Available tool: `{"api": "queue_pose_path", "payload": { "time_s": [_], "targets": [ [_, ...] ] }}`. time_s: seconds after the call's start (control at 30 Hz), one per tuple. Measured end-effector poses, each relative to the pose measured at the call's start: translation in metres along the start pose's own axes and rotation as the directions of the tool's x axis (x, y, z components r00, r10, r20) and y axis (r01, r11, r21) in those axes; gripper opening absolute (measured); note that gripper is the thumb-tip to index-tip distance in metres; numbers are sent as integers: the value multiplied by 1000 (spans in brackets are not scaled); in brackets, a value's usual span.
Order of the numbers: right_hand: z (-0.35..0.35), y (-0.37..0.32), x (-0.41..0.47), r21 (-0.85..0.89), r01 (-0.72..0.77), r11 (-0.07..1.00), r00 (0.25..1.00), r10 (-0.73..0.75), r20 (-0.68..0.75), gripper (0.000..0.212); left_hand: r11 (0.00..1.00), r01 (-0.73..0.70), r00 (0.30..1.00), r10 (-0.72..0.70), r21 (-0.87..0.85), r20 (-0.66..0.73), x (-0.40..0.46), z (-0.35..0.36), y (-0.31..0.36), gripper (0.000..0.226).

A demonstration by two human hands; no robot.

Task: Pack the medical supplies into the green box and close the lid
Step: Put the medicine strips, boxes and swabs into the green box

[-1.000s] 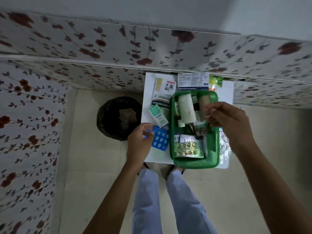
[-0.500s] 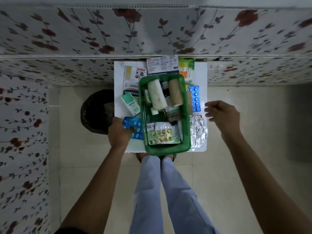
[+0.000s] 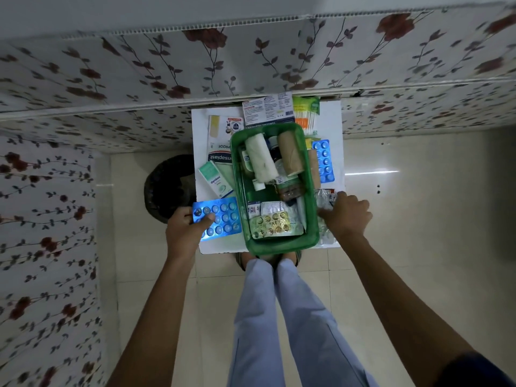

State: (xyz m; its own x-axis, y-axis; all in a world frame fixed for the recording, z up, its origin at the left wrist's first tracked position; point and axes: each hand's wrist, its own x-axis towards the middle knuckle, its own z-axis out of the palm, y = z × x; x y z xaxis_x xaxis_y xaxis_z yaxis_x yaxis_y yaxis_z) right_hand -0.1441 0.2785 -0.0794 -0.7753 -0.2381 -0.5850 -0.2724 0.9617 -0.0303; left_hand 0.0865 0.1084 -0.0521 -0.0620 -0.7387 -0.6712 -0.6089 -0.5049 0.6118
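Note:
The open green box (image 3: 312, 219) stands on a small white table (image 3: 336, 121). Inside it lie a white bandage roll (image 3: 261, 159), a tan roll (image 3: 289, 152), a dark bottle and a gold blister pack (image 3: 275, 226). My left hand (image 3: 185, 231) grips a large blue blister pack (image 3: 222, 217), raised just left of the box. My right hand (image 3: 346, 216) rests on silver foil strips (image 3: 324, 198) at the box's right side; whether it grips them is unclear. Another blue blister pack (image 3: 324, 160), a plaster box (image 3: 222, 141) and an eye-drop carton (image 3: 216, 178) lie around the box.
A leaflet-covered carton (image 3: 268, 108) and a pack of cotton buds (image 3: 305, 113) lie at the table's far edge against the floral wall. A dark round bin (image 3: 167, 188) stands on the tiled floor left of the table. My legs are just below the table.
My right hand has dropped from beside the table onto the foil strips at the box's right. My left hand has lifted the large blue blister pack off the table.

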Motion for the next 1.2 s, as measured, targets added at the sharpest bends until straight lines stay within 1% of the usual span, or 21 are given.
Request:
{"api": "queue_pose_path", "payload": {
  "time_s": [0.07, 0.1, 0.17, 0.2, 0.23, 0.27, 0.33, 0.37, 0.43, 0.5, 0.53, 0.6, 0.7, 0.77, 0.9, 0.97, 1.0, 1.03, 1.1, 1.13, 1.2],
  "targets": [
    [-21, 1, -2, 116, -7, 993, 999, 11, -34, 33, 998, -20, 1000, 20, -63, 2, -3, -2, 4, 18],
    [-36, 2, -5, 200, 12, 980, 995, 8, -96, 28, 995, -34, 999, 33, -95, -10, -5, -4, 7, 16],
    [-69, 3, -17, 313, 123, 942, 953, -24, -301, 21, 983, -72, 996, 63, -170, -57, -9, -9, 12, 14],
    [-85, 2, -27, 384, 187, 904, 929, -36, -368, 20, 974, -91, 994, 76, -209, -82, -10, -12, 14, 13],
    [-99, -2, -38, 485, 233, 843, 923, -35, -384, 21, 964, -104, 991, 81, -247, -103, -12, -14, 17, 12],
    [-107, -9, -48, 603, 248, 758, 937, -29, -349, 23, 953, -109, 990, 78, -284, -119, -14, -15, 19, 11],
    [-104, -24, -64, 774, 174, 609, 982, -48, -183, 31, 935, -103, 990, 62, -340, -128, -15, -15, 22, 12],
    [-94, -32, -69, 809, 109, 578, 994, -59, -91, 35, 929, -97, 990, 55, -358, -126, -16, -14, 24, 14],
    [-69, -42, -79, 820, -31, 572, 993, -73, 89, 38, 922, -93, 991, 51, -375, -121, -17, -9, 28, 15],
    [-50, -44, -86, 763, -53, 645, 978, -119, 169, 38, 920, -108, 990, 67, -376, -121, -17, -4, 33, 15],
    [-44, -41, -90, 709, -7, 705, 977, -146, 155, 38, 922, -119, 990, 81, -368, -119, -18, -2, 35, 17],
    [-39, -31, -94, 611, 124, 782, 981, -189, 43, 37, 927, -143, 988, 111, -347, -110, -19, 2, 37, 17],
    [-39, -22, -92, 532, 293, 795, 956, -261, -135, 28, 939, -171, 985, 154, -299, -80, -23, 7, 37, 14],
    [-40, -19, -83, 457, 410, 789, 912, -337, -235, 26, 946, -184, 983, 183, -266, -31, -24, 13, 36, 14],
    [-45, -26, -66, 287, 594, 752, 800, -516, -305, 27, 964, -238, 967, 247, -121, 68, -26, 25, 35, 21],
    [-38, -37, -63, 167, 705, 690, 707, -662, -247, 29, 962, -257, 964, 262, -88, 53, -28, 30, 35, 20],
    [-32, -44, -63, 116, 729, 675, 684, -707, -180, 29, 962, -259, 965, 262, -87, 28, -27, 32, 35, 20],
    [-24, -51, -63, 56, 726, 685, 687, -721, -87, 31, 962, -260, 965, 261, -84, 0, -27, 33, 35, 19],
    [-11, -66, -64, -123, 659, 742, 752, -647, 125, 42, 965, -250, 968, 248, -86, -30, -24, 32, 36, 19],
    [-5, -71, -66, -200, 642, 740, 767, -615, 184, 43, 966, -241, 971, 239, -91, -30, -23, 31, 37, 19],
    [3, -74, -69, -259, 651, 714, 759, -620, 199, 38, 966, -240, 971, 240, -95, -15, -22, 29, 39, 19]
  ]
}}
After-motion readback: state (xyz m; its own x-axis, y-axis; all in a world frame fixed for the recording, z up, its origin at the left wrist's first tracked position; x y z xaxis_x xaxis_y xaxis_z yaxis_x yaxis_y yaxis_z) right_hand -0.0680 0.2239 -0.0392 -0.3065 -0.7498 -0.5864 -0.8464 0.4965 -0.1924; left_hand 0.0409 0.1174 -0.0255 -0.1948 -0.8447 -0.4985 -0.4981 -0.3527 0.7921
